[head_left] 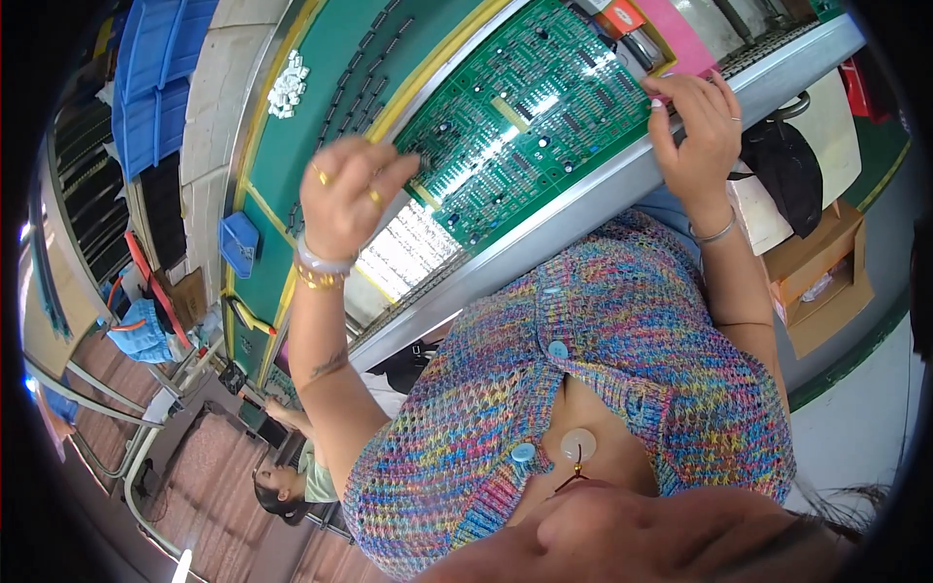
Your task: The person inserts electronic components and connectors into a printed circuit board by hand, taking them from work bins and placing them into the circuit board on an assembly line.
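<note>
Large green circuit board [515,121], dense with small black parts, flat on metal-edged bench [583,204] just beyond knit cardigan. Brown cardboard box [821,282] right, below bench; blue tray [238,243] left; white parts pile [288,85] farther. Left hand [345,194] loosely curled over board's near corner, holding nothing visible. Right hand [695,126] fingers pinching board's far edge.

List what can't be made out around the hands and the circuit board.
Head view only:
- Left hand: seen from the back; its fingertips and anything in them are hidden.
- Right hand: fingertips rest at the circuit board edge; any small part pinched is too small to tell.
- Board components: too small, partly washed out by glare.
- White parts: too small to identify.
</note>
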`<action>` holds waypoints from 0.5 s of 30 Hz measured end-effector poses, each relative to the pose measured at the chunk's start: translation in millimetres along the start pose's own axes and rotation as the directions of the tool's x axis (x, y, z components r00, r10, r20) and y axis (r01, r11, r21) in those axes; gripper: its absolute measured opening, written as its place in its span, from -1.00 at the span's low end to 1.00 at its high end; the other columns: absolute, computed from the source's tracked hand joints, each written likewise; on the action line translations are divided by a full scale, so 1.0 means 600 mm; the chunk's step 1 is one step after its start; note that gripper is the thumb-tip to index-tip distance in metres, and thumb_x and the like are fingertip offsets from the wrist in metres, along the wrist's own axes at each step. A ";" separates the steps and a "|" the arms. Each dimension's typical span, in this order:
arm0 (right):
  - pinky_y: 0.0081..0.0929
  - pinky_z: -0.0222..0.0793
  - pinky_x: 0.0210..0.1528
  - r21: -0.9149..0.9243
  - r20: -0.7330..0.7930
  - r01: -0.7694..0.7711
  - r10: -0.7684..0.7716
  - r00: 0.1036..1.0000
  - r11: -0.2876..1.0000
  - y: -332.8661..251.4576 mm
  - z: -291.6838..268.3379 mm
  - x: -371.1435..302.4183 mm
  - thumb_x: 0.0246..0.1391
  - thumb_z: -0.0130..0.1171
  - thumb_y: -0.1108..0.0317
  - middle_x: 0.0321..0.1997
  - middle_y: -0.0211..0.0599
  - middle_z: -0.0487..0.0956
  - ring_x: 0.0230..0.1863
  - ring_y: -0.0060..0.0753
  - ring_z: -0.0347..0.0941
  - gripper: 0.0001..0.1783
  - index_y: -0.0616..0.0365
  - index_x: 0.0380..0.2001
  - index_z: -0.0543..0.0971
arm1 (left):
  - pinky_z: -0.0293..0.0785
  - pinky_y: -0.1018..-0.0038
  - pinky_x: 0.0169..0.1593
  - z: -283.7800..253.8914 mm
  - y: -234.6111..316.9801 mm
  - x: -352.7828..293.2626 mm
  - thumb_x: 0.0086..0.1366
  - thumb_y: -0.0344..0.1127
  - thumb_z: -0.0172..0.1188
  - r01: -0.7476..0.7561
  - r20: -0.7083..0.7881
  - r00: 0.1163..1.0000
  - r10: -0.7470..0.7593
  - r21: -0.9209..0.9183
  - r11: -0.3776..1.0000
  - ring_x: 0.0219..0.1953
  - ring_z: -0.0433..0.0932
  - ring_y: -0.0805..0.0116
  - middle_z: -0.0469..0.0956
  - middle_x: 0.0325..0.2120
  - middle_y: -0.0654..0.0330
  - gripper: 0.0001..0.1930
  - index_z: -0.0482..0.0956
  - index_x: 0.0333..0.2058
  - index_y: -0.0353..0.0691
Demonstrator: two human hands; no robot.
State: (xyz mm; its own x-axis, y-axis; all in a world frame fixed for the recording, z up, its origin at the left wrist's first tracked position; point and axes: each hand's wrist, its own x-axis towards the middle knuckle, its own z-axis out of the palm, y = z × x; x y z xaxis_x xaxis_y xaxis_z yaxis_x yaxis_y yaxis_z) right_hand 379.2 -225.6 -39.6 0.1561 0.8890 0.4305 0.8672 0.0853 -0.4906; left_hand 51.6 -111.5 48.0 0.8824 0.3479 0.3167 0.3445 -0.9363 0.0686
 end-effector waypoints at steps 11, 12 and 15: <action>-0.27 0.22 0.19 -0.054 -0.021 0.049 -0.050 0.999 0.997 0.011 0.003 0.001 -0.01 0.12 0.39 -0.32 -0.45 0.63 -0.22 -0.36 0.52 -0.83 0.01 -0.32 0.63 | 0.48 0.47 -0.24 0.037 0.024 -0.074 -0.14 -0.39 0.21 -0.120 0.097 0.988 0.120 -0.001 0.993 -0.25 0.48 0.37 0.54 -0.28 0.32 -0.69 0.65 -0.31 -0.14; -0.25 0.22 0.21 -0.050 -0.006 0.050 -0.050 0.999 0.998 0.009 0.001 0.002 0.02 0.10 0.40 -0.31 -0.42 0.63 -0.22 -0.36 0.53 -0.82 0.03 -0.30 0.64 | 0.48 0.48 -0.23 0.039 0.023 -0.074 -0.13 -0.39 0.21 -0.125 0.099 0.987 0.125 -0.005 0.992 -0.25 0.48 0.37 0.54 -0.28 0.32 -0.70 0.65 -0.31 -0.14; -0.24 0.22 0.21 -0.052 -0.005 0.041 -0.041 0.999 0.998 0.007 0.002 0.002 0.01 0.10 0.41 -0.32 -0.43 0.64 -0.23 -0.37 0.53 -0.82 0.04 -0.31 0.63 | 0.47 0.48 -0.23 0.043 0.021 -0.077 -0.12 -0.38 0.21 -0.140 0.079 0.987 0.141 -0.012 0.990 -0.24 0.47 0.37 0.54 -0.28 0.32 -0.70 0.65 -0.29 -0.12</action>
State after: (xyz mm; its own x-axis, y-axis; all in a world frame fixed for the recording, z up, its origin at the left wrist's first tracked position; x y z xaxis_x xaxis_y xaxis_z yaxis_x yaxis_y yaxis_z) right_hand 382.6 -223.9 -42.1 0.1226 0.8826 0.4539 0.8964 0.0978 -0.4324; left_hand 23.5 -138.0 9.7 0.9446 0.2152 0.2477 0.2134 -0.9764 0.0344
